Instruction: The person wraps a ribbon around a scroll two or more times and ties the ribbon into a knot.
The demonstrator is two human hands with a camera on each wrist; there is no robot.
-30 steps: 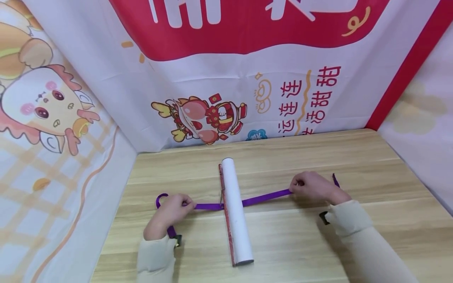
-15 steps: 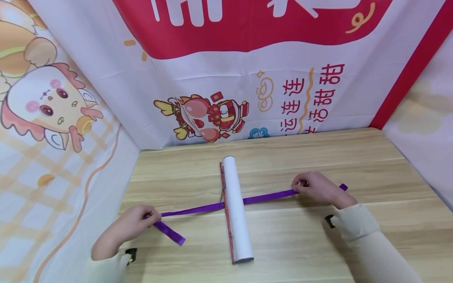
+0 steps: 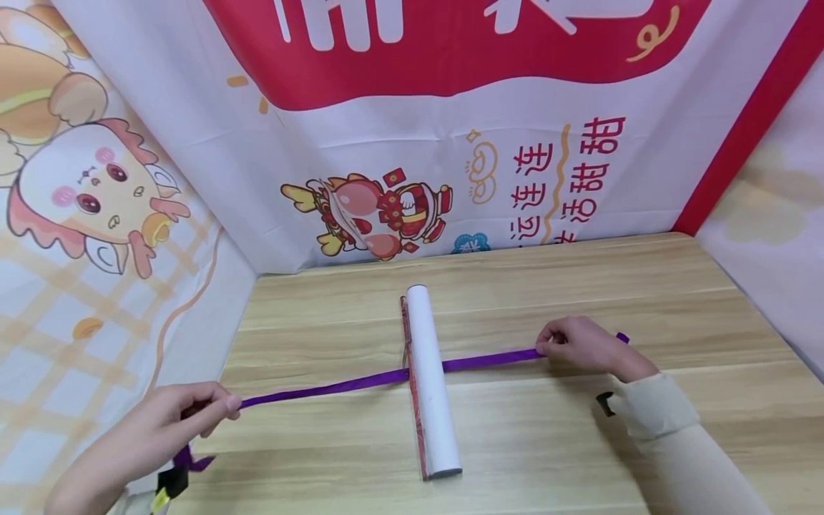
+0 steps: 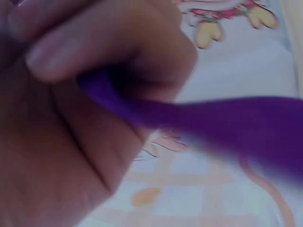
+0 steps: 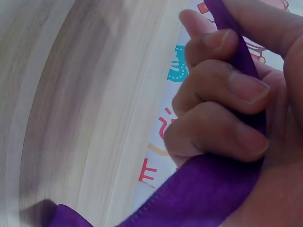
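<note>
A purple ribbon [image 3: 322, 390] stretches nearly straight across the table. It passes beneath a white roll [image 3: 434, 386] with a dark end, which lies lengthwise with a red strip [image 3: 415, 415] along its left side. My left hand [image 3: 164, 425] pinches the ribbon at the left; its loose tail hangs below the wrist. At the right, my right hand [image 3: 582, 347] holds the other part between thumb and finger. In the right wrist view, curled fingers [image 5: 213, 132] lie over the ribbon [image 5: 199, 194]. The left wrist view shows the ribbon [image 4: 236, 118] running out of the left hand [image 4: 104, 71].
The wood-grain table [image 3: 547, 443] meets a printed white and red cloth [image 3: 386, 129] at the back. Similar cloth with a cartoon figure [image 3: 96, 193] hangs at the left, and pale cloth [image 3: 772, 214] at the right.
My left hand has slid left and toward me along the ribbon, and the stretch between it and the roll has lengthened. The right hand and the roll have hardly moved.
</note>
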